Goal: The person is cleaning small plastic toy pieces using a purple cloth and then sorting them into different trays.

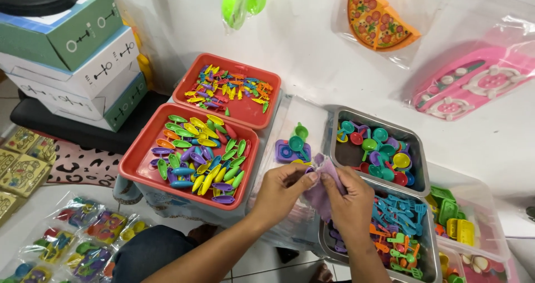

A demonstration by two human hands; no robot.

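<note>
My two hands pinch a small purple plastic toy piece above trays of bright toy parts.

My left hand [281,189] and right hand [348,199] meet fingertip to fingertip, both closed on the purple toy piece [325,174]; its long axis runs from upper left to lower right. It sits over the gap between a clear bag of toy pans [292,146] and two metal trays [343,155], close to their rims. Left of my hands, a red plastic tray [139,166] holds glossy oval spoons [203,157], with little open room between the containers.
</note>
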